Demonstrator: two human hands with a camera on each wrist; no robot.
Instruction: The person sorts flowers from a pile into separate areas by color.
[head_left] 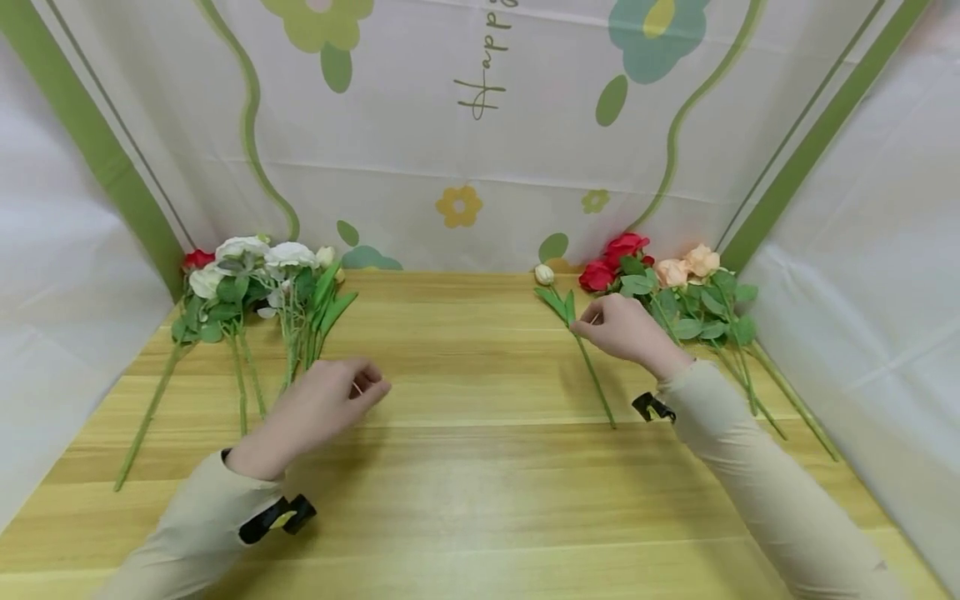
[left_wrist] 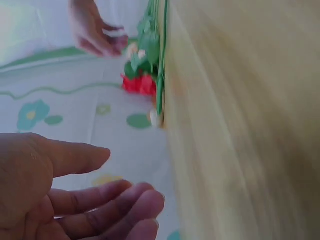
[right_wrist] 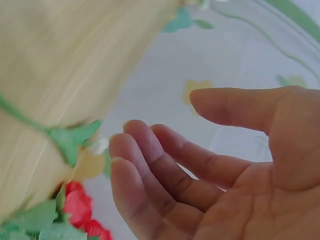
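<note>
My right hand (head_left: 628, 330) hovers by a single white tulip (head_left: 594, 377), whose stem lies slanted on the wooden table with its bloom toward the back. In the right wrist view the fingers (right_wrist: 150, 172) are loosely bent, the thumb stands apart, and nothing is held. My left hand (head_left: 318, 410) is over the table's left part, in front of several white tulips (head_left: 324, 310) and partly hiding stems there. Its fingers (left_wrist: 107, 210) and thumb are apart in the left wrist view, with nothing between them.
White roses (head_left: 291, 257) and a red one (head_left: 198, 259) lie at the back left. Red roses (head_left: 626, 247) and peach roses (head_left: 702, 260) with leafy stems lie at the back right. A white flower-printed cloth (head_left: 405, 150) hangs behind the wooden table (head_left: 465, 492).
</note>
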